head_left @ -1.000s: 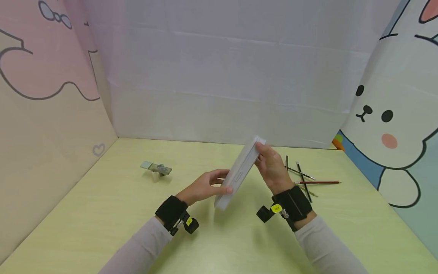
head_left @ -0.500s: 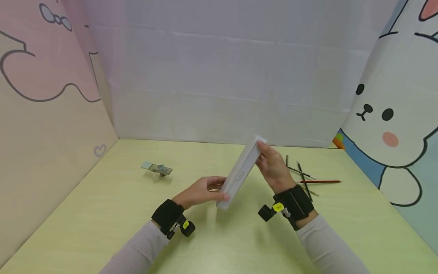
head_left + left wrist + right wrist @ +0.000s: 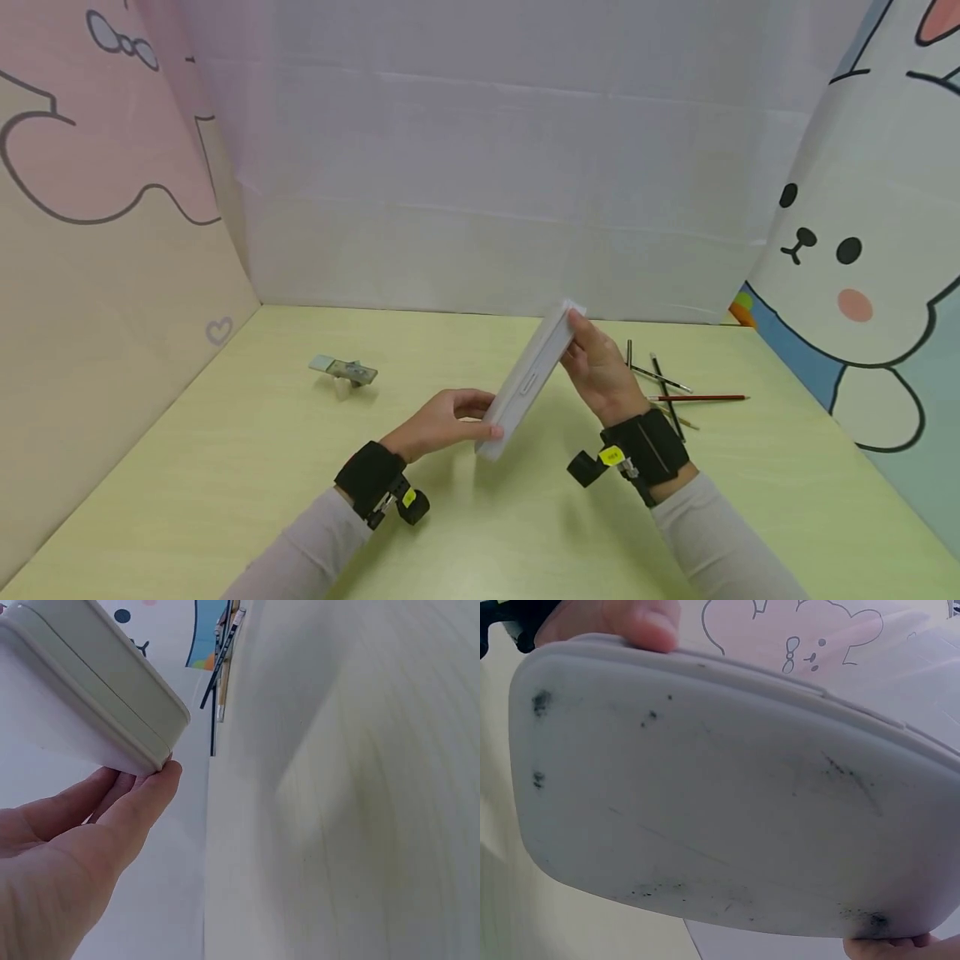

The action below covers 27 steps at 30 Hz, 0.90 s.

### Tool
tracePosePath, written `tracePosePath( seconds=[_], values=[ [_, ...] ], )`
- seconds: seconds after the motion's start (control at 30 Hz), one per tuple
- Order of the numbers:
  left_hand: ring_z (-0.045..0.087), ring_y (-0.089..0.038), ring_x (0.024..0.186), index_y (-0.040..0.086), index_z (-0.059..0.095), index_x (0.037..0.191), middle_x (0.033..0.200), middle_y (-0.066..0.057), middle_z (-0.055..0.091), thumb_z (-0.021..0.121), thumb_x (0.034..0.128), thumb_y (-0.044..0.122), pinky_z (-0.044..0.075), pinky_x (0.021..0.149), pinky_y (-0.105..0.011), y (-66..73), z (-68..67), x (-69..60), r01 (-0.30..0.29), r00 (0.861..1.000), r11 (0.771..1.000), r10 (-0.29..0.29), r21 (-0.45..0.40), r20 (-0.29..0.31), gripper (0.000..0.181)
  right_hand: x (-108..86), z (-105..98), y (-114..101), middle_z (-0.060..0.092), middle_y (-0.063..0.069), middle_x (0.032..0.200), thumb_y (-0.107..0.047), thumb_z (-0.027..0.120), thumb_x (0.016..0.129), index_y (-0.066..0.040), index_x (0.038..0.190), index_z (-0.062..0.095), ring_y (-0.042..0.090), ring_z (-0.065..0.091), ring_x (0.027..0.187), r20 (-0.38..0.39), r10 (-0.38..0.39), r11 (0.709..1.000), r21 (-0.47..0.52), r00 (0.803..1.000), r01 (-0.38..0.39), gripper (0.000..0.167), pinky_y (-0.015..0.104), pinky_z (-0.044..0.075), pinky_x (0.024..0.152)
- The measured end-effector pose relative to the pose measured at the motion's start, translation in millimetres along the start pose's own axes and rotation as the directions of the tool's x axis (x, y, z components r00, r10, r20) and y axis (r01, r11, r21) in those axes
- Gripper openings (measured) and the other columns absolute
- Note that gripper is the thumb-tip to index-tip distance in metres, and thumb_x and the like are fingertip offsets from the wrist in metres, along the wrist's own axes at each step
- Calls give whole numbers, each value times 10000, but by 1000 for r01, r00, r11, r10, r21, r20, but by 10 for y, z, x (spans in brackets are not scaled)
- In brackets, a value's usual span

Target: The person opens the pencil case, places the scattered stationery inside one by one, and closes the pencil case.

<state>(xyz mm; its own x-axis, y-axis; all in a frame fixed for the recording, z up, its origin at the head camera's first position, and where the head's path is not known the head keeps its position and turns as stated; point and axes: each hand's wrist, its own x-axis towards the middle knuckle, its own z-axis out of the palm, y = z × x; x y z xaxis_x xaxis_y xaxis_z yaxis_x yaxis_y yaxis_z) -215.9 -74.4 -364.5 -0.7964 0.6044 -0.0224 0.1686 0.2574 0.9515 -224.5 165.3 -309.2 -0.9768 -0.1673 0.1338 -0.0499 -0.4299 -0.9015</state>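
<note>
Both hands hold a long white plastic pencil case (image 3: 528,379) above the table, tilted with its upper end to the right. A small latch shows on its long side. My left hand (image 3: 442,423) pinches the lower end, thumb in front and fingers behind; in the left wrist view, its fingertips press the corner of the case (image 3: 97,682). My right hand (image 3: 600,367) grips the upper end with the thumb on the edge. The right wrist view shows a broad face of the case (image 3: 720,787) with dark smudges, and some fingers of my right hand (image 3: 900,949) at the bottom. The case looks closed.
Several pencils (image 3: 697,399) lie crossed in a loose pile right of my right hand. A small flat grey-green item (image 3: 345,369), its kind unclear, rests at the left of the pale table (image 3: 225,467). Printed and plain sheets (image 3: 487,183) stand around the back and sides.
My left hand has shifted slightly down and left along the lower end of the case. The case has turned a little, showing its latch side more fully. The pencils stay put.
</note>
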Motion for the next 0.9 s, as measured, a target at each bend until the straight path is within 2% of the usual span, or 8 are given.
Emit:
tracePosePath(
  seconds=[0.2,0.3,0.4,0.6,0.9],
  values=[
    [597,-197,1122,5,546,1315,1243,-183,628,708,838,275,495,950,-328,-1,35,7,3,1000,1000,-3,-11,-17,572,-8,-33,-3,507,-102,1134,-415,574,934,-193,1188,544,74,437,1062,30,35,999,-31,999,-34,338,230,332,1040],
    [599,-192,1107,0,547,1312,1238,-188,628,709,838,270,497,947,-331,1,42,8,11,1000,1000,-11,-25,-22,569,-11,-41,0,502,-107,1097,-409,539,952,-122,1288,452,72,431,1030,26,42,999,-29,999,-41,451,204,354,1004],
    [603,-184,1098,4,545,1315,1238,-186,628,714,837,278,498,946,-325,4,46,7,19,1000,999,-20,-34,-20,577,-12,-45,8,504,-108,1048,-394,505,970,-84,1309,408,68,433,994,20,39,999,-19,999,-39,470,194,369,972],
    [606,-191,1108,30,564,1304,1229,-159,640,733,819,285,507,943,-331,23,61,3,20,999,1000,-21,-22,-30,573,-13,-77,19,544,-106,1046,-374,518,968,-129,1221,484,59,474,981,19,26,999,-28,999,-25,354,185,405,960],
    [642,-174,1039,26,624,1256,1166,-153,686,786,770,276,542,861,-289,63,56,-21,-28,997,998,32,64,-67,570,-8,-138,27,621,-110,1023,-385,639,901,-205,1030,673,54,561,977,10,-22,998,-56,1000,22,223,202,439,958]
  ],
)
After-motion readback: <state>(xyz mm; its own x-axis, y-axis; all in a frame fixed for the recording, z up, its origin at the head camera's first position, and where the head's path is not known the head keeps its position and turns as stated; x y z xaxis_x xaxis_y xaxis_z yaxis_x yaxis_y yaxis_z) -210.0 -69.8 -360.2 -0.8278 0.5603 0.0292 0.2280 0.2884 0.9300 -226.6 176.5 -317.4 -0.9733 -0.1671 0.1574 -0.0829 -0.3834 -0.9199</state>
